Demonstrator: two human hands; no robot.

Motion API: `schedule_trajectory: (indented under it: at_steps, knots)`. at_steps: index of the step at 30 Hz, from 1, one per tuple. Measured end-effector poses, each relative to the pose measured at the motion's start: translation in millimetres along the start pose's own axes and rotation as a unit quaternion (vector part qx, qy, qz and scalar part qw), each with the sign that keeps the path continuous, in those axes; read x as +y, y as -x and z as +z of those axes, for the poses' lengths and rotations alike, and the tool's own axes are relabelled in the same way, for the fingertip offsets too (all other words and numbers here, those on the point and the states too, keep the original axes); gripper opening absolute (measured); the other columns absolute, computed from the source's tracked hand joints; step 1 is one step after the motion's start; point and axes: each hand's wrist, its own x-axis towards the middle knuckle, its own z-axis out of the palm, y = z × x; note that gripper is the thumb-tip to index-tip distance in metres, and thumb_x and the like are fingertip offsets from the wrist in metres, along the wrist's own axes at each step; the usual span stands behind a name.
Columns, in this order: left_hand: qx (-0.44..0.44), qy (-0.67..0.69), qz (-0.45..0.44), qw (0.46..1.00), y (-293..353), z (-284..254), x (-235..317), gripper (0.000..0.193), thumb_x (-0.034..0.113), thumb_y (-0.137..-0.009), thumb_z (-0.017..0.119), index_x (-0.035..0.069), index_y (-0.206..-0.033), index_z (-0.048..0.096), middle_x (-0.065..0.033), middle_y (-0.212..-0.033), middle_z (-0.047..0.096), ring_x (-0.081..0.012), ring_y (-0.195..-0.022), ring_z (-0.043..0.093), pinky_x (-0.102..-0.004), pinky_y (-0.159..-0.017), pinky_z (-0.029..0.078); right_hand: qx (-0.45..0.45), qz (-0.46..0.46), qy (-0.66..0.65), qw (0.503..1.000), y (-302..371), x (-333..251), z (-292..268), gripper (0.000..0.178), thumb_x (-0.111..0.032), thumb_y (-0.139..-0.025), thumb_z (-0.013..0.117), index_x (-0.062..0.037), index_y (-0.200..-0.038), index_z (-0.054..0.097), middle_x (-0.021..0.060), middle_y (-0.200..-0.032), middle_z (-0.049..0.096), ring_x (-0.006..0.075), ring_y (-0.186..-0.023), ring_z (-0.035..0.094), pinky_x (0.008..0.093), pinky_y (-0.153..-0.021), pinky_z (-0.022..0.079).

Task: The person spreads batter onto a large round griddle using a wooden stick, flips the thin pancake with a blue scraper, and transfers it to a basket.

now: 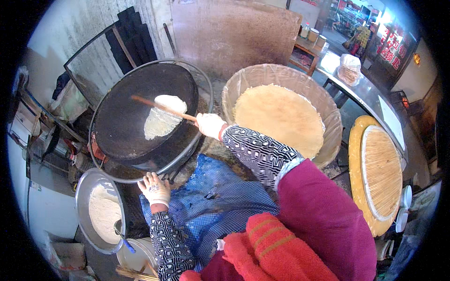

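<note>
Both hands are in pale gloves, and my right hand (210, 125), near the centre of the frame, is closed around the end of a thin wooden stick (140, 99). From there the stick slants up and left over the griddle (122, 105), crossing a pale sheet (161, 124) that lies on the dark surface, left of centre in the frame. Part of the sheet shows above the stick and part below; I can't tell whether it is draped over the stick or only lies beneath it. My left hand (156, 188) is open and empty, fingers spread, at the lower edge of the metal ring (212, 93) around the griddle; I can't tell whether the fingertips press on it.

At lower left a metal bowl (83, 201) holds pale batter (101, 210), with a blue-handled ladle (128, 245) leaning in it. Just below, a white bucket (137, 255) shows beside my left sleeve (169, 246). Right of centre, a round lined basket (332, 126) holds a broad tan layer of flatbread (276, 117). Farther right stands a round slatted mat (382, 173) with a yellow border. At upper right a plastic bag (349, 70) sits on a metal counter (375, 100). A blue checked apron (215, 189) covers my front, and a red towel (267, 246) lies at the bottom of the frame.
</note>
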Motion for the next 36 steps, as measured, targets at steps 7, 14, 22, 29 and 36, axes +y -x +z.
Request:
schedule_trajectory:
  at_steps: [7,14,22,29,36]
  knots:
    - [-0.06,0.0,-0.035,0.998,0,-15,-3,0.07,0.044,-0.089,0.049,0.003,-0.146,0.039,-0.0145,-0.154,0.035,-0.0306,-0.143,0.03,-0.0563,-0.117,0.008,0.008,-0.003,-0.012,1.0,-5,20,13,0.026,-0.021,-0.094,0.051,-0.0003,-0.098,0.066,0.0181,-0.083,0.07,0.0341,-0.077,0.07,0.0439,-0.071,0.056]
    - [-0.032,0.0,-0.042,0.999,-12,7,-16,0.071,0.048,-0.09,0.05,0.005,-0.145,0.04,-0.014,-0.154,0.034,-0.0302,-0.144,0.029,-0.0576,-0.116,0.011,0.026,0.043,-0.019,0.999,0,45,16,0.028,-0.024,-0.094,0.051,-0.0008,-0.093,0.066,0.0178,-0.082,0.069,0.0353,-0.076,0.068,0.0442,-0.072,0.056]
    - [0.013,0.079,0.052,0.995,-4,-14,33,0.068,0.047,-0.086,0.057,0.003,-0.137,0.048,-0.0173,-0.146,0.044,-0.0328,-0.138,0.035,-0.0611,-0.113,0.014,0.015,0.045,-0.014,0.999,11,35,2,0.028,-0.023,-0.093,0.053,0.0003,-0.091,0.069,0.0188,-0.085,0.07,0.0339,-0.081,0.069,0.0435,-0.074,0.056]
    - [0.145,0.046,0.047,0.987,5,23,30,0.071,0.039,-0.079,0.066,-0.003,-0.133,0.049,-0.0199,-0.141,0.047,-0.0348,-0.136,0.037,-0.058,-0.115,0.014,-0.085,0.002,0.046,0.995,13,17,-12,0.022,-0.017,-0.092,0.05,-0.0005,-0.095,0.064,0.0181,-0.086,0.07,0.0305,-0.078,0.07,0.0415,-0.066,0.058]
    - [0.156,-0.008,-0.001,0.988,-2,40,27,0.064,0.035,-0.085,0.058,-0.004,-0.134,0.049,-0.0225,-0.142,0.046,-0.035,-0.134,0.04,-0.0555,-0.115,0.016,-0.036,-0.079,0.067,0.994,12,15,16,0.029,-0.03,-0.097,0.048,-0.0042,-0.099,0.06,0.023,-0.084,0.068,0.0406,-0.079,0.067,0.0525,-0.071,0.054]
